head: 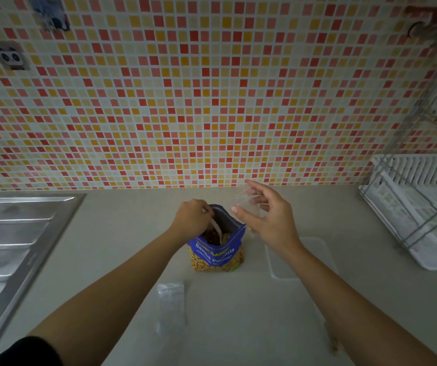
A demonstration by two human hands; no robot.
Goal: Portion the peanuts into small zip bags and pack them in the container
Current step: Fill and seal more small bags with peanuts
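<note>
A blue bag of salted peanuts [216,253] stands open on the beige counter. My left hand [192,216] grips a white spoon [216,230] whose bowl is down inside the bag among the peanuts. Just right of the bag's mouth, my right hand [267,217] pinches a small clear zip bag [247,200] and holds it up above the counter. Another empty zip bag [171,299] lies flat on the counter near me. A clear plastic container [315,249] sits to the right of the peanut bag, partly behind my right forearm.
A steel sink drainboard [14,233] fills the left side. A white dish rack [420,207] with a wire frame stands at the right against the tiled wall [185,101]. A small brownish scrap [333,342] lies at the counter's front right.
</note>
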